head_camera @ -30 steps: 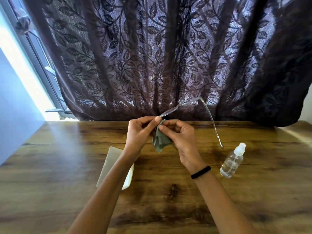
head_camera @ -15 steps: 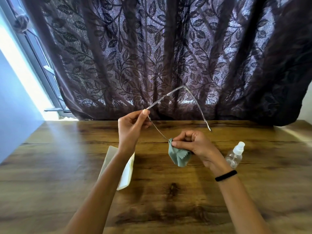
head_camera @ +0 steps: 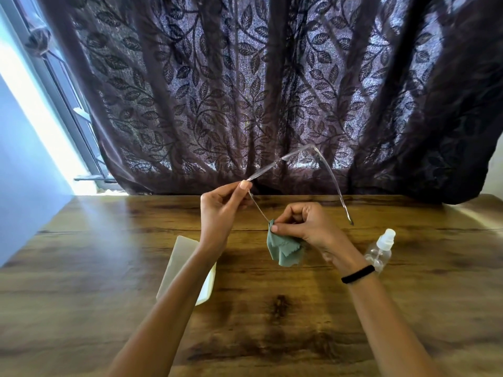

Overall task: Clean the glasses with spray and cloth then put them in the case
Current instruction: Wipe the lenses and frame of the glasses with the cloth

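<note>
Curtain [head_camera: 272, 91] of dark plum fabric with a woven leaf pattern fills the upper half of the view from ten o'clock round to two. It hangs down to the far edge of a brown wood-grain table [head_camera: 81, 295], which spreads across the lower half. At nine o'clock a pale blue wall [head_camera: 24, 186] meets a grey-framed window [head_camera: 68, 104] with bright daylight behind it.

Two bare forearms come in from six o'clock. The left hand [head_camera: 217, 210] is raised over the middle of the table and pinches one corner of the clear-framed glasses [head_camera: 283, 159] between thumb and forefinger, holding them off the wood. The right hand [head_camera: 304, 224] is at four o'clock of the left, with its fingers curled.

A white rectangular glasses case [head_camera: 179, 257] lies flat on the table at seven o'clock of the left hand, partly hidden under that forearm. Whether it is open or closed cannot be told.

The front of the glasses slants up toward one o'clock against the curtain. The far temple arm drops toward five o'clock, its tip free in the air. The near temple arm runs down into the right hand's grip.

A clear plastic spray bottle [head_camera: 379, 254] with a white cap is on the table at four o'clock of the right hand, just beside the wrist.

A sage-green cleaning cloth [head_camera: 284, 248] with zigzag edges is pinched by the right thumb and fingers around the near temple arm, and its loose folds hang toward six o'clock.

A thin black band [head_camera: 358, 274] circles the right wrist.
</note>
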`<state>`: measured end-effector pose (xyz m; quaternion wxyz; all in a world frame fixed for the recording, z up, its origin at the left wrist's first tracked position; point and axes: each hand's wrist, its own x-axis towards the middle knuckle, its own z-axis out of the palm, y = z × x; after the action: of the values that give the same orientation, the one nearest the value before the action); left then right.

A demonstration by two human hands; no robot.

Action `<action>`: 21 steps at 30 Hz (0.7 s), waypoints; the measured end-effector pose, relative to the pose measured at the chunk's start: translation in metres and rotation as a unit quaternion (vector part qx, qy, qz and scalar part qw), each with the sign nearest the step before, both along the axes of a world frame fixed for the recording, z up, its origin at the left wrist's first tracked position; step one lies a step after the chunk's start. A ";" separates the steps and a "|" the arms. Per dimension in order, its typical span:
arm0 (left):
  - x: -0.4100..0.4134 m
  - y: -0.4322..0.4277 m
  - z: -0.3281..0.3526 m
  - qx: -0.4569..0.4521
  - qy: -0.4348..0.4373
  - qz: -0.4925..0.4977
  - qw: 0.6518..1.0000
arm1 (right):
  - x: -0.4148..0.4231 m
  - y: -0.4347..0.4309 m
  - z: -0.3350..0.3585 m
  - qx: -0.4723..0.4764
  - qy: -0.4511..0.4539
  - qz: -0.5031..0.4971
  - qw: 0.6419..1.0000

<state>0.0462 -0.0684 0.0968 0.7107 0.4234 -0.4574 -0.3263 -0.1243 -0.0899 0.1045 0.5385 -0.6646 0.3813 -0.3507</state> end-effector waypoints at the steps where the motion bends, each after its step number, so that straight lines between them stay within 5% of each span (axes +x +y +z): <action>1: 0.000 0.000 0.000 0.000 -0.001 0.000 1.000 | 0.002 0.000 0.001 -0.006 -0.004 -0.003 1.000; 6: -0.005 0.003 -0.002 0.017 -0.027 -0.006 0.999 | 0.015 0.001 0.007 -0.005 -0.061 -0.018 0.998; 14: -0.011 0.004 0.000 0.020 -0.053 -0.010 0.998 | 0.031 -0.002 0.014 0.147 -0.211 -0.036 0.966; 21: -0.006 0.001 -0.003 -0.002 -0.046 0.015 0.999 | 0.020 -0.002 0.006 0.153 -0.165 -0.001 0.974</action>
<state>0.0399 -0.0676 0.0936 0.6946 0.4438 -0.4835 -0.2948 -0.1047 -0.0919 0.1107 0.6887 -0.5069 0.3368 -0.3942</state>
